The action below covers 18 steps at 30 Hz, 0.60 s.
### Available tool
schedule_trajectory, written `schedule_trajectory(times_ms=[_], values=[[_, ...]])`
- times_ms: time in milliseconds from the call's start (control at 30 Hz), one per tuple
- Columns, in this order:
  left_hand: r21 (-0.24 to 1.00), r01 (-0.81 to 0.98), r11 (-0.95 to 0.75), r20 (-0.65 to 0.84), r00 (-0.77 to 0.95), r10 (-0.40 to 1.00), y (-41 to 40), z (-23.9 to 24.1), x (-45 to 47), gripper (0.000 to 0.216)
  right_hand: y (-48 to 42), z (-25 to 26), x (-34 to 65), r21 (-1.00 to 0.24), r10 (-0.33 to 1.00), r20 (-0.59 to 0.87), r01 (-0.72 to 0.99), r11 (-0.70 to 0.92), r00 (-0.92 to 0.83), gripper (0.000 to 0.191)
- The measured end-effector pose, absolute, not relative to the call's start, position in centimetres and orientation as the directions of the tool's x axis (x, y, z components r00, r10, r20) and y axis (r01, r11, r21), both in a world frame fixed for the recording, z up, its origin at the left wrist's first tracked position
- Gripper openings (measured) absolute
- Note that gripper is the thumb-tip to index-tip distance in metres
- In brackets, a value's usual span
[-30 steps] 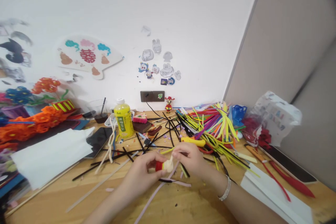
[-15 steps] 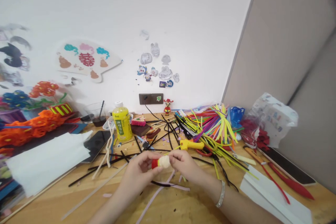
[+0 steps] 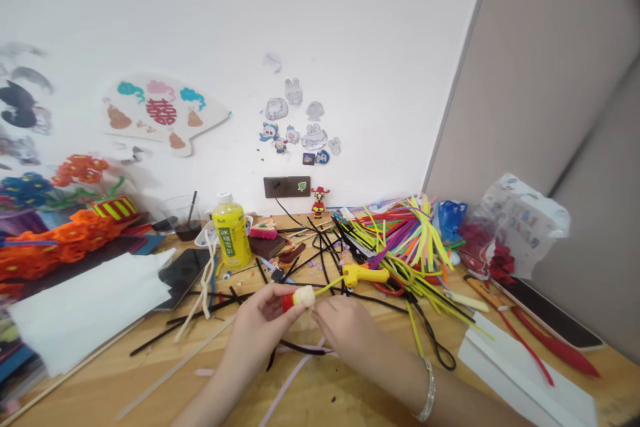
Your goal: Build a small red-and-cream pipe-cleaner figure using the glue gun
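1. The left hand [image 3: 263,320] holds a small roll [image 3: 304,297] between thumb and fingers; the roll has a red end, a yellow band and a cream end.
2. The roll is held above the table [image 3: 320,407], in front of the middle of its back edge, with the cream end pointing toward the right.
3. The right hand [image 3: 350,327] is bent inward, its fingers drawn narrow just beside the cream end; I cannot tell whether they pinch anything.
4. A bracelet [image 3: 429,393] circles the right wrist.
5. Beyond the right hand lies a yellow tool [image 3: 367,274], with a heap of coloured strips [image 3: 407,233] spread behind it toward the table's back edge.
6. Black strips [image 3: 325,247] lie crossed over the table's middle, and a lilac strip [image 3: 285,390] runs below the hands to the near side.
7. Left of the middle stands a yellow bottle [image 3: 233,233], upright; near it, toward the back edge, is a clear cup [image 3: 189,227] with dark contents.
8. A red figurine [image 3: 319,203] stands at the back edge.
9. White paper [image 3: 90,307] and orange flowers [image 3: 80,240] fill the table's left side.
10. Toward the right edge lie a folded sheet [image 3: 525,373] and a red strip [image 3: 555,342], with a plastic bag [image 3: 523,227] behind.
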<state>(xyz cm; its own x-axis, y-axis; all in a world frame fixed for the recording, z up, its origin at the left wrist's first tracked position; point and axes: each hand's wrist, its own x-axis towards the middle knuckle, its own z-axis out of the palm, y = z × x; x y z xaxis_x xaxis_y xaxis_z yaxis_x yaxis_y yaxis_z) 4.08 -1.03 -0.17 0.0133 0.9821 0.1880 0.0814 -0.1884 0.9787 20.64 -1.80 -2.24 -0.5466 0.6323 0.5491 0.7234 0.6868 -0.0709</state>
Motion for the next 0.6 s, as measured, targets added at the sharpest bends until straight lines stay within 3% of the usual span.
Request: schedule_trajectory(times_ms=[133, 267, 400, 500, 600], values=[[0.982, 0.069, -0.178, 0.178, 0.013, 0.984, -1.0, 0.0, 4.2, 0.022, -2.3, -1.7, 20.7, 0.156, 0.526, 0.580, 0.718, 0.678, -0.622, 0.025], [0.987, 0.064, -0.147, 0.146, 0.016, 0.989, -1.1, 0.2, 4.3, 0.022, -2.5, -1.2, 21.0, 0.274, 0.418, 0.621, 0.683, 0.677, -0.664, 0.029], [0.992, 0.070, -0.105, 0.104, 0.019, 0.994, -1.5, 0.7, 4.5, 0.021, -2.7, -0.6, 21.4, 0.381, 0.262, 0.675, 0.630, 0.676, -0.690, 0.021], [0.996, 0.045, -0.077, 0.075, 0.039, 0.996, -1.7, 0.9, 4.5, 0.022, -2.7, -0.4, 21.5, 0.351, 0.222, 0.703, 0.602, 0.717, -0.675, 0.019], [0.998, 0.028, -0.054, 0.052, 0.070, 0.996, -1.8, 1.0, 4.6, 0.022, -2.5, -0.7, 21.4, 0.139, 0.273, 0.793, 0.597, 0.790, -0.545, 0.019]])
